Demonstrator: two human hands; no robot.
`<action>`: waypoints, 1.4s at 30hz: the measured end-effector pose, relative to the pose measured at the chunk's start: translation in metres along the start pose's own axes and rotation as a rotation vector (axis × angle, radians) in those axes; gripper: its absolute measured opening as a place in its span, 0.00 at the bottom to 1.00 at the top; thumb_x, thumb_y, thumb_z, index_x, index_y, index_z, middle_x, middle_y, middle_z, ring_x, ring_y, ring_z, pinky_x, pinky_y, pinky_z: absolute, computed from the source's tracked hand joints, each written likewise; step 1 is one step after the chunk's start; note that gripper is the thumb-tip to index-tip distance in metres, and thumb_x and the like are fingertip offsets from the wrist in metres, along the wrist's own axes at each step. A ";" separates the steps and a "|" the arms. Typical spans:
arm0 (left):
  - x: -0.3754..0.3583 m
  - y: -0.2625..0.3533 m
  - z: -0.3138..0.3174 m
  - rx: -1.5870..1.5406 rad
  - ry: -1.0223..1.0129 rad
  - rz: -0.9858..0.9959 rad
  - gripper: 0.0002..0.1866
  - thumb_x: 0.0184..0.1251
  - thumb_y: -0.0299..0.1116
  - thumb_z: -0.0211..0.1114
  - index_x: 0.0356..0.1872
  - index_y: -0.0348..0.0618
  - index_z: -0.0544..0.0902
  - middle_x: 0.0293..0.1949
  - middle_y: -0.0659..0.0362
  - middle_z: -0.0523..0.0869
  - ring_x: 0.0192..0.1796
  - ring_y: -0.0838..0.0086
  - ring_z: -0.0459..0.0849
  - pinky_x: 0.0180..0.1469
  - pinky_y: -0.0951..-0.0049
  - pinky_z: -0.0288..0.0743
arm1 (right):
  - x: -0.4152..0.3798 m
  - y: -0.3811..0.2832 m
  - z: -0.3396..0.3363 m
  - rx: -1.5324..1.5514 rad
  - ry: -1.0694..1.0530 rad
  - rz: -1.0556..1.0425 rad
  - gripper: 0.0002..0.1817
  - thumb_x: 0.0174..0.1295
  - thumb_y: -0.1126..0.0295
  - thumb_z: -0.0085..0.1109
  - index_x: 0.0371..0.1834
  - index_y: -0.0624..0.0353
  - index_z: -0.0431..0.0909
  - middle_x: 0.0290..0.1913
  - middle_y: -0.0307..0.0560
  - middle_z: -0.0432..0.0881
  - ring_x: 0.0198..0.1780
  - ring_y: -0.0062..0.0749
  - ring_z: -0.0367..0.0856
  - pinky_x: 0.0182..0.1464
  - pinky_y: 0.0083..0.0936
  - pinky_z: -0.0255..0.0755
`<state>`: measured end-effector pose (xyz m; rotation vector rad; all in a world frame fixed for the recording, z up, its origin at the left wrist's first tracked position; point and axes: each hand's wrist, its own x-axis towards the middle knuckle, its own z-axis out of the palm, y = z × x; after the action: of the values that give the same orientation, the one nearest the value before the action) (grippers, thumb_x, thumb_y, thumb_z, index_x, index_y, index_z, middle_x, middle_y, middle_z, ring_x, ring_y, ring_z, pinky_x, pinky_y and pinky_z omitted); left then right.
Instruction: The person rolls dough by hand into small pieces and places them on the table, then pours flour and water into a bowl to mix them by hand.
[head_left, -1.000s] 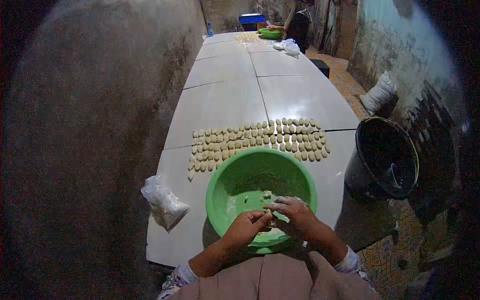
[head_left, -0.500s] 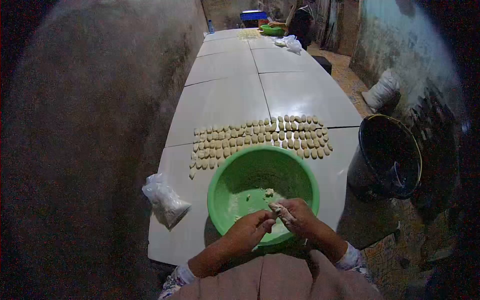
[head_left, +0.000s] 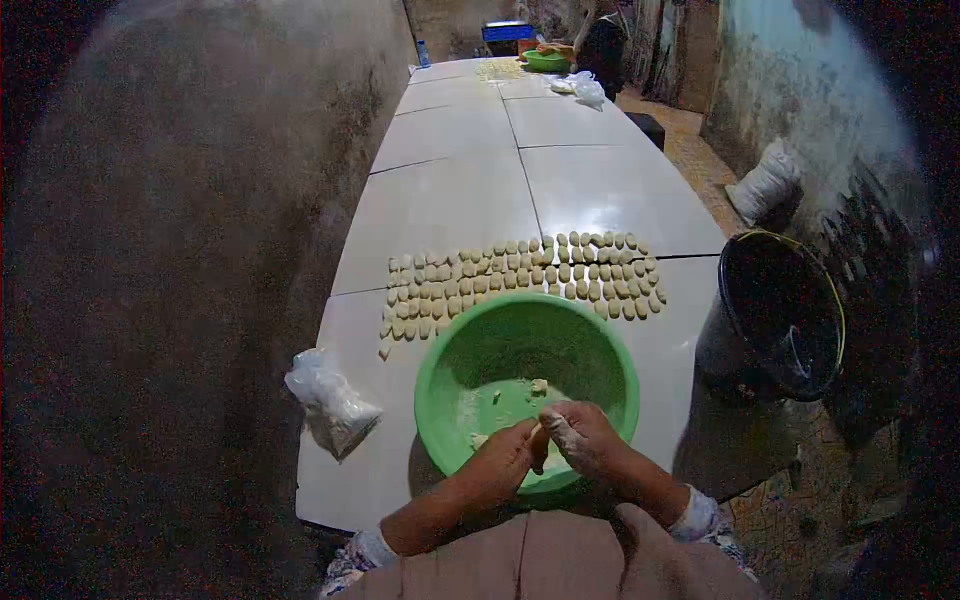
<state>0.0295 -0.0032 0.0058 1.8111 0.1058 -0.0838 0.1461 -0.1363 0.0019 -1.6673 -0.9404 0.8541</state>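
Observation:
Both my hands meet over the near side of a green basin (head_left: 428, 385). My left hand (head_left: 503, 458) is closed, its fingertips pressed against my right hand (head_left: 588, 438), which is closed too and has flour on its fingers. Between the fingertips shows a bit of a pale piece of dough (head_left: 538, 430), mostly hidden by the fingers. Inside the basin lie a small dough lump (head_left: 539, 386), some crumbs and loose flour. Just beyond the basin, several rows of small oval dough pieces (head_left: 520, 262) rest on the white table (head_left: 440, 210).
A plastic bag of white powder (head_left: 335, 400) lies on the table at left. To the right stands a dark bucket (head_left: 735, 345) with a white sack (head_left: 765, 182) behind it. At the far end, a person (head_left: 602, 50) is beside another green basin (head_left: 545, 62).
My hands have drawn closer together at the fingertips, and the right hand has turned slightly. The laid-out dough pieces look the same.

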 end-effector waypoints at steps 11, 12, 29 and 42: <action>-0.004 0.006 -0.002 -0.107 -0.048 -0.044 0.24 0.76 0.49 0.39 0.36 0.37 0.71 0.26 0.56 0.75 0.31 0.72 0.72 0.38 0.69 0.70 | 0.004 0.014 -0.003 0.168 -0.092 0.114 0.29 0.73 0.49 0.33 0.32 0.61 0.78 0.25 0.43 0.81 0.28 0.31 0.80 0.35 0.28 0.72; -0.003 0.017 -0.003 -0.108 -0.047 -0.044 0.24 0.76 0.49 0.39 0.36 0.37 0.71 0.26 0.56 0.75 0.31 0.72 0.72 0.38 0.69 0.70 | 0.004 0.018 -0.005 0.225 -0.079 0.294 0.29 0.73 0.48 0.32 0.33 0.61 0.78 0.25 0.43 0.80 0.27 0.30 0.79 0.34 0.27 0.71; 0.000 0.007 0.005 -0.054 0.078 0.057 0.21 0.77 0.44 0.39 0.34 0.38 0.72 0.24 0.58 0.72 0.28 0.72 0.70 0.34 0.70 0.67 | -0.005 -0.008 0.000 -0.058 0.083 -0.026 0.26 0.72 0.51 0.37 0.31 0.63 0.75 0.26 0.48 0.78 0.30 0.33 0.77 0.36 0.31 0.70; 0.005 -0.012 0.001 -0.169 0.133 -0.060 0.24 0.75 0.52 0.43 0.33 0.38 0.73 0.27 0.59 0.75 0.31 0.74 0.73 0.38 0.71 0.70 | 0.000 -0.001 -0.002 -0.070 0.098 0.072 0.24 0.71 0.53 0.37 0.38 0.64 0.76 0.37 0.59 0.80 0.40 0.49 0.79 0.46 0.38 0.70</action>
<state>0.0336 -0.0014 -0.0066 1.6436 0.2546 0.0035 0.1477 -0.1369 0.0039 -1.7959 -0.8554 0.7880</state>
